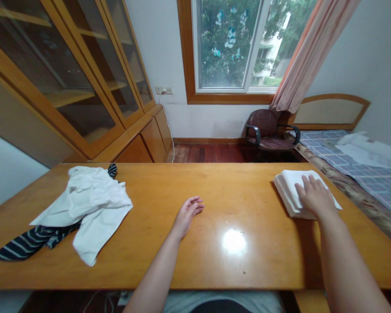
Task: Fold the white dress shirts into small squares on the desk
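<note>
On the right side of the wooden table [211,182] lies a stack of folded white cloths [288,195]. My right hand [316,195] rests on top of the stack, fingers spread and palm down. Near the middle of the table is my left hand [189,213], loosely curled with its fingers apart and nothing in it. At the left lies a crumpled white garment [94,195], partly spread out. Beneath it a black-and-white striped cloth [22,243] sticks out at the lower left and the upper right.
A glass-fronted wooden cabinet [117,93] stands at the left. Beyond the table are a brown armchair [263,126] and a window with a pink curtain [313,56]. A bed [371,169] with a checked cover is close on the right.
</note>
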Available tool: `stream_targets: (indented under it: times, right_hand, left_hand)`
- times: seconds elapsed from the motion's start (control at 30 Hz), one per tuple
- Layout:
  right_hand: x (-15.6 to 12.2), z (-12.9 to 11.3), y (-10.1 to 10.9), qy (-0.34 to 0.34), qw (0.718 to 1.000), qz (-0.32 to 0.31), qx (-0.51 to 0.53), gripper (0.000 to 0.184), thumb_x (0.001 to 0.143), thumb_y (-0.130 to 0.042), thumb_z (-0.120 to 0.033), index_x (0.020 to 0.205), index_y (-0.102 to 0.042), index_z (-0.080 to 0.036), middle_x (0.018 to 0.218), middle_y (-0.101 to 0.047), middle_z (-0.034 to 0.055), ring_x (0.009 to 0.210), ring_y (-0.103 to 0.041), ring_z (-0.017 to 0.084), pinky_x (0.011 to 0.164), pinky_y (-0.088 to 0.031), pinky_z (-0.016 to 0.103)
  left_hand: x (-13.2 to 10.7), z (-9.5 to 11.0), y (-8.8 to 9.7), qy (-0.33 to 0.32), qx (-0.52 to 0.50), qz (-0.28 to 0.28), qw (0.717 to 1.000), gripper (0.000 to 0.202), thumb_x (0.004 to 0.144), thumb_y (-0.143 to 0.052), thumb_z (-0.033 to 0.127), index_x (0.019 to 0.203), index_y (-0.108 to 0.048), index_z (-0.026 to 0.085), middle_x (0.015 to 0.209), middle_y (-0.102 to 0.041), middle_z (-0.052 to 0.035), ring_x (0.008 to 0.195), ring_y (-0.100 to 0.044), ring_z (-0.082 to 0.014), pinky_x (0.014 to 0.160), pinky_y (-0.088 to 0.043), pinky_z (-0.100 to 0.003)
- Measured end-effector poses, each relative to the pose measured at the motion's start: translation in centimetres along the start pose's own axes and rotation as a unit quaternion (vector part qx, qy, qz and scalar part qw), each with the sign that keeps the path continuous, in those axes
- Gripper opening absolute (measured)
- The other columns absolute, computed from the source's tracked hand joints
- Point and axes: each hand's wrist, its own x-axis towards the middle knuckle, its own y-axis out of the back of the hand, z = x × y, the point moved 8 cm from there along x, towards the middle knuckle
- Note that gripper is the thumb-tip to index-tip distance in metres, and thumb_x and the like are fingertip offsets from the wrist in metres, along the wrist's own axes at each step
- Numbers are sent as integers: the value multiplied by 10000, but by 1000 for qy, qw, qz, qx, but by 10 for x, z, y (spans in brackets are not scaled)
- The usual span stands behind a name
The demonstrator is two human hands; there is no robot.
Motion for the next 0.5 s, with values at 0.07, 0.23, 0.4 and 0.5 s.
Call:
stream_targets:
  times: [0.07,0.23,0.4,0.5]
  right_hand:
    - [-1,3,-3,4,1000,8,3,628,1003,-344,-487,1501,-411,-110,1593,-319,204,1447,-308,383,1146,-245,588]
    - [-3,-3,7,9,1000,18,-4,608,996,-351,-478,1465,-461,-108,1568,-370,204,1429,-347,395,1123,-287,640]
    - [-24,-55,38,78,988,129,31,520,992,-360,-412,1350,-566,-95,1528,-435,204,1455,-319,372,1151,-231,662]
    - [-51,-112,36,169,965,153,132,480,997,-349,-388,1329,-583,-132,1475,-516,161,1449,-361,304,1171,-286,582]
  left_hand:
    - [0,0,0,0,-1,-1,1000,436,730,-804,424,1061,-670,173,1062,-687,-88,916,-684,-187,888,-536,-362]
    - [1,-2,1,3,-1,1,1000,445,722,-813,419,1059,-668,167,1042,-694,-89,908,-683,-188,883,-535,-360]
    - [1,-2,0,4,-9,-3,1000,421,739,-799,409,1060,-661,174,1041,-694,-82,918,-681,-186,899,-519,-359]
    - [0,-1,1,3,-11,1,1000,422,741,-798,413,1060,-660,174,1041,-692,-84,922,-681,-191,902,-511,-365]
